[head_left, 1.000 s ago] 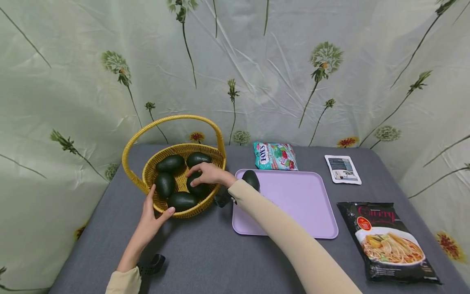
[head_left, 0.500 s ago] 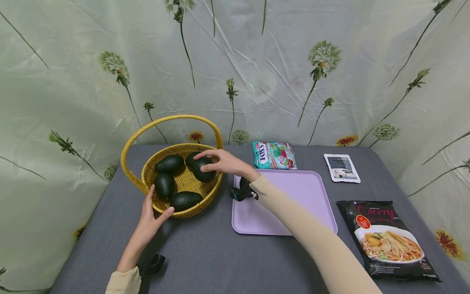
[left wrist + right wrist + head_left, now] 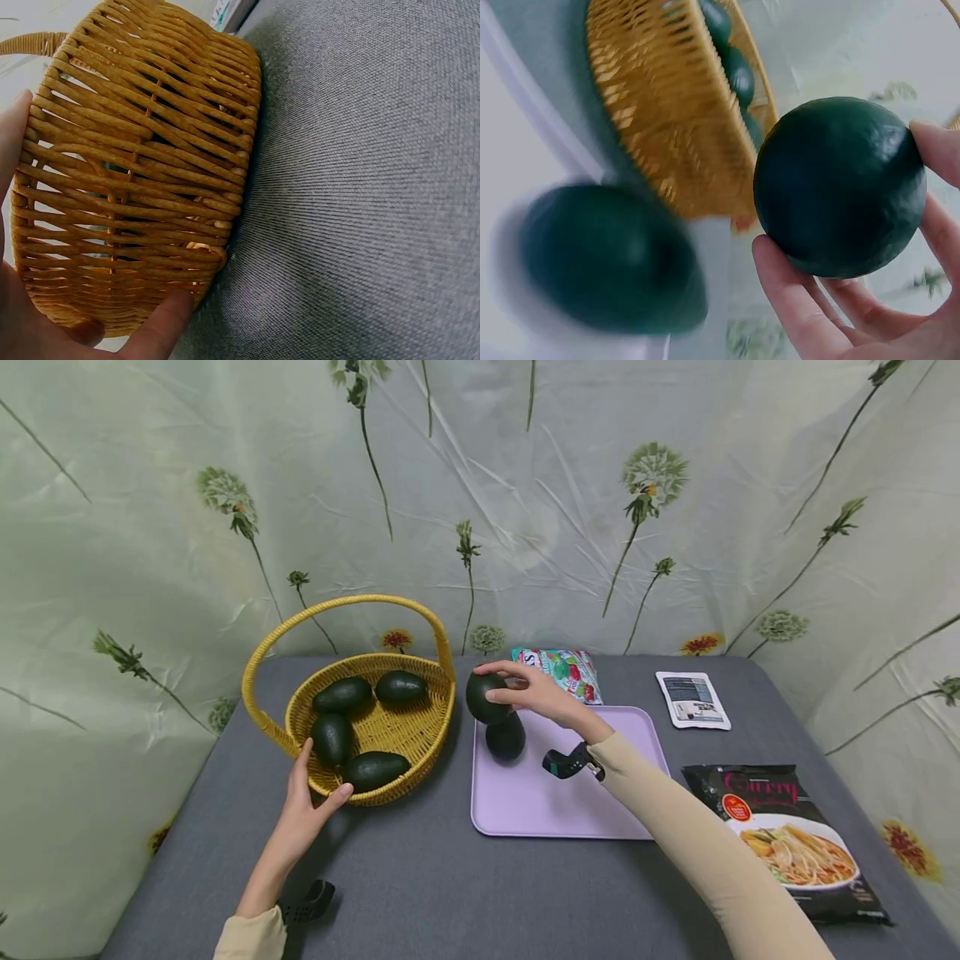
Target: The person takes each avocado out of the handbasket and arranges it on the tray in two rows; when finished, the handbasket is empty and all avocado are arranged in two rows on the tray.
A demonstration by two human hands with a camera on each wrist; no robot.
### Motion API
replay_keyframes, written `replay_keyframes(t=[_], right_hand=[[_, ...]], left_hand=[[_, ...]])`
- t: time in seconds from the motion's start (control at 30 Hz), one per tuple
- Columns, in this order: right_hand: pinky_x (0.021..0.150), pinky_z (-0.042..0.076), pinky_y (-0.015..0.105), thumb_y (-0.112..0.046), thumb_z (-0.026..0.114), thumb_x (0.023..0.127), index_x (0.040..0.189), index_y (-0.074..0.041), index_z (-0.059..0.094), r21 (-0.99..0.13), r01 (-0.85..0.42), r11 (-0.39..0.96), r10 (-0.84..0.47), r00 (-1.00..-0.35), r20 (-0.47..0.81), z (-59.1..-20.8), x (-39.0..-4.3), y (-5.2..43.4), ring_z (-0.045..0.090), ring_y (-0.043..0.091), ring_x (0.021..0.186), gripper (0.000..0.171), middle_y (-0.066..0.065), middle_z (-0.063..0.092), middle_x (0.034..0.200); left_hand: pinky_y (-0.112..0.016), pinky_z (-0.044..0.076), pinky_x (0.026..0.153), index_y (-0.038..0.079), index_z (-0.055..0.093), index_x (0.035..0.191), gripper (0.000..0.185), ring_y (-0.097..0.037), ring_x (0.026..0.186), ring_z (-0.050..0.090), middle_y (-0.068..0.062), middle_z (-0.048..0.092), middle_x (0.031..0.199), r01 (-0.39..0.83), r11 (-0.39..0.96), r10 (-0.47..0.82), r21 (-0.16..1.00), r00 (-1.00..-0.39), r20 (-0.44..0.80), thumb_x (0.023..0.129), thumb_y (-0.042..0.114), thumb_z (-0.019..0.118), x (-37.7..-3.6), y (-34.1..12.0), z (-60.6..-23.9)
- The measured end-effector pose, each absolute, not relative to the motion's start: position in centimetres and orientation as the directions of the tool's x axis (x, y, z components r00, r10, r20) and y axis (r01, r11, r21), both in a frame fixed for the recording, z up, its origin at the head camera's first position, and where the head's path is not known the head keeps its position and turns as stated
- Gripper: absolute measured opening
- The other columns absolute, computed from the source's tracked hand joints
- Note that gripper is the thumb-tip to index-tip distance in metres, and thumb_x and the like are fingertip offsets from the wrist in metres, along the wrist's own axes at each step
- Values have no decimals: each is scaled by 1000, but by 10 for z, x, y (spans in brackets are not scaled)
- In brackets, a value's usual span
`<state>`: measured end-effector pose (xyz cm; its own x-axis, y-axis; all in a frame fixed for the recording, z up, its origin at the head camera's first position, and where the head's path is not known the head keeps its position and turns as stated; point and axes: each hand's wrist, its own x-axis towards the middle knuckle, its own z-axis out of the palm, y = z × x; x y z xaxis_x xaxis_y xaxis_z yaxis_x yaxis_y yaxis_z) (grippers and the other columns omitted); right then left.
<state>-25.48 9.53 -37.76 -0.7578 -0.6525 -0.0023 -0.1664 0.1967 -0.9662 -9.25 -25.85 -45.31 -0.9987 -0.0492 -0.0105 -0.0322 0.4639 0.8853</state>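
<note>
My right hand [image 3: 534,692] grips a dark green avocado [image 3: 486,697] between thumb and fingers, above the far left corner of the lilac tray [image 3: 555,814]. In the right wrist view, the held avocado [image 3: 840,187] appears with its round end toward the camera. Another avocado [image 3: 506,739] lies on the tray just below it. My left hand [image 3: 303,806] holds the near left side of the yellow wicker basket [image 3: 420,760], thumb at the rim. The left wrist view has fingers [image 3: 161,326] against the woven outer wall [image 3: 142,172]. Several avocados [image 3: 377,771] lie inside the basket.
The basket's tall handle [image 3: 352,600] arches over it. Behind the tray is a candy bag [image 3: 573,672]. A small white packet [image 3: 693,700] and a black curry noodle pack [image 3: 791,852] lie to the right. Patterned cloth [image 3: 525,527] hangs behind the grey table [image 3: 450,893].
My right hand has lifted an avocado from the basket's right side and carried it right, over the tray. My left hand has stayed at the basket.
</note>
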Motion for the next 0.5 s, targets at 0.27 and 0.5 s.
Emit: replay_keyframes(t=[0.27, 0.5], right_hand=[[79, 49, 37, -20, 64, 93, 136, -10, 53, -962, -125, 243, -531, -847, -24, -394, -249, 148, 58, 23, 104, 46, 13, 50, 134], [80, 50, 38, -20, 63, 93, 137, -5, 51, -949, -77, 306, -470, -879, -80, -411, -241, 176, 53, 33, 112, 48, 19, 47, 135]], left_hand=[[-71, 8, 99, 19, -10, 154, 93, -45, 139, -7, -25, -11, 154, -35, 463, -49, 886, -999, -14, 94, 27, 62, -92, -259, -454], [-71, 8, 99, 18, -10, 154, 93, -46, 139, -7, -25, -11, 153, -39, 459, -47, 888, -999, -20, 94, 27, 61, -92, -258, -453]])
